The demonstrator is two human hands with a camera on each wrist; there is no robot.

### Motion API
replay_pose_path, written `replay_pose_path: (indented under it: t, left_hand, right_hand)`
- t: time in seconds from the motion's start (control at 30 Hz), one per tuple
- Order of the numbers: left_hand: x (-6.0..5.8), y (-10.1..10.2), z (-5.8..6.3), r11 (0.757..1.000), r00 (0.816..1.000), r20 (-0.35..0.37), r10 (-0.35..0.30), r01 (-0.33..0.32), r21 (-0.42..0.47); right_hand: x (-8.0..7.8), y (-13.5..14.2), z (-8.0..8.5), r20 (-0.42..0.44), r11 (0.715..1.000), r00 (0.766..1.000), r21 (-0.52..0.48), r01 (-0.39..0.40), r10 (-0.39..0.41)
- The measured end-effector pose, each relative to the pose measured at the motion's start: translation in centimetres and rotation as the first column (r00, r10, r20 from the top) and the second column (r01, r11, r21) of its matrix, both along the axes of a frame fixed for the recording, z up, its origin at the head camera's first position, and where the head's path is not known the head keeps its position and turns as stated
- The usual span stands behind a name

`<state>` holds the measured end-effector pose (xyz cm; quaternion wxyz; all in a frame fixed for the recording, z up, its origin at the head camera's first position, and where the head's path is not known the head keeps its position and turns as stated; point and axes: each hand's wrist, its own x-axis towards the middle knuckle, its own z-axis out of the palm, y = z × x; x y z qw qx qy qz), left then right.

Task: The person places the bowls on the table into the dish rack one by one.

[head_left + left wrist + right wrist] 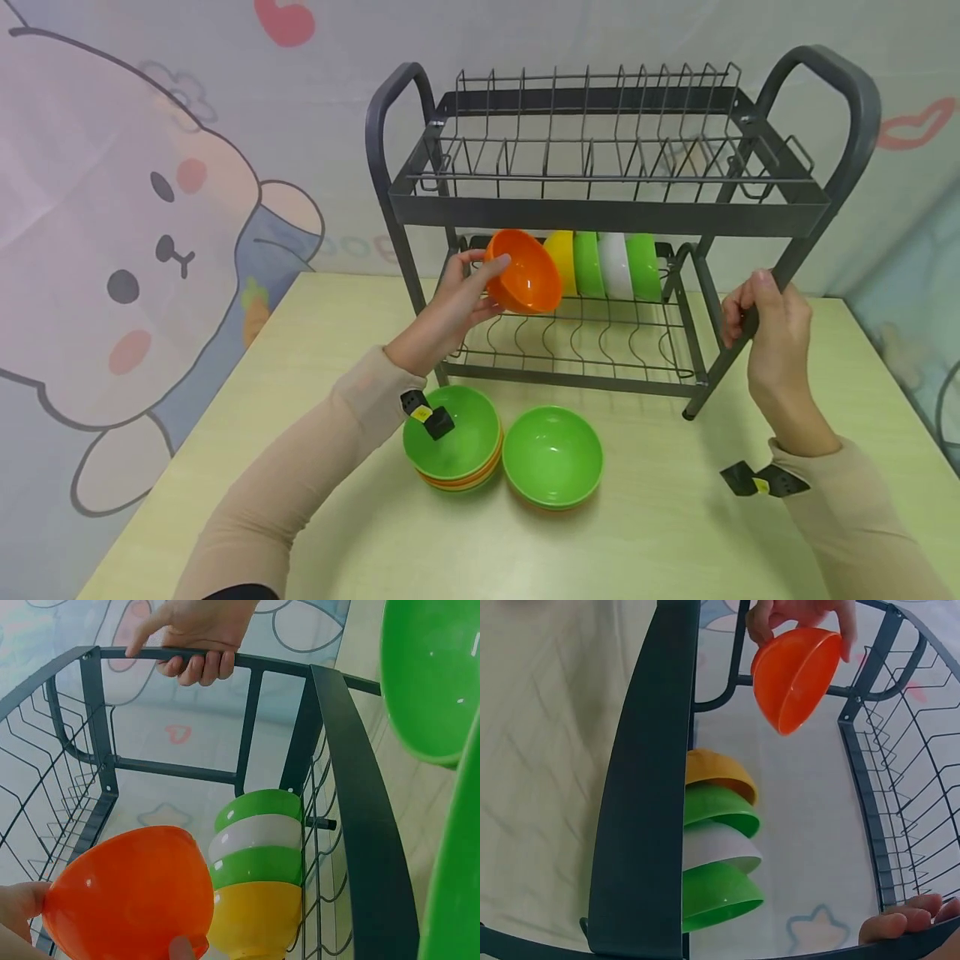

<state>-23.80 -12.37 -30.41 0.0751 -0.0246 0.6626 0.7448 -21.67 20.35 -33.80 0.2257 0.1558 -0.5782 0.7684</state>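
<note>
My left hand point(452, 312) holds an orange bowl point(527, 275) by its left side, thumb at the rim and fingers behind. Tilted, with its inside toward the head camera, the bowl is at the left end of the lower tier. Just right of it, a yellow bowl point(560, 262), a green bowl point(588, 265), a white bowl point(616, 267) and another green bowl point(643, 267) stand on edge in a row. My right hand point(780, 342) grips the right leg of the dark metal dish rack point(600, 215); the right wrist view shows its fingertips point(900, 922) curled over the bar.
In front of the rack, a stack of green and orange bowls point(453, 433) sits on the pale table point(660, 517), with another green-topped stack point(553, 458) to its right. The wire upper tier point(592, 150) overhangs the lower one. Behind hangs a cartoon-printed cloth point(225, 233).
</note>
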Motion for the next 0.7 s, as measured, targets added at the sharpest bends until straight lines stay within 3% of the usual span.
replay_pose_path:
  t: [0.1, 0.23, 0.47, 0.7]
  left_hand:
    - [-0.4, 0.1, 0.0, 1.0, 1.0, 0.007, 0.026, -0.026, -0.015]
    - [-1.0, 0.2, 0.0, 0.998, 0.998, 0.018, 0.065, -0.065, -0.02]
    - [-2.2, 0.1, -0.1, 0.985, 0.993, -0.005, 0.121, -0.121, -0.124]
    - [-3.1, 0.5, -0.2, 0.978, 0.99, -0.05, 0.134, -0.141, -0.152]
  right_hand:
    - [0.0, -0.1, 0.0, 0.005, 0.998, 0.998, -0.036, -0.054, 0.055]
    - [-0.2, -0.3, -0.1, 0.015, 0.995, 0.998, -0.074, -0.061, 0.062]
    - [-1.1, -0.8, -0.8, -0.022, 0.997, 0.998, -0.056, 0.054, -0.055]
    - [-1.4, -0.6, -1.2, -0.049, 0.995, 0.998, -0.095, 0.043, -0.048]
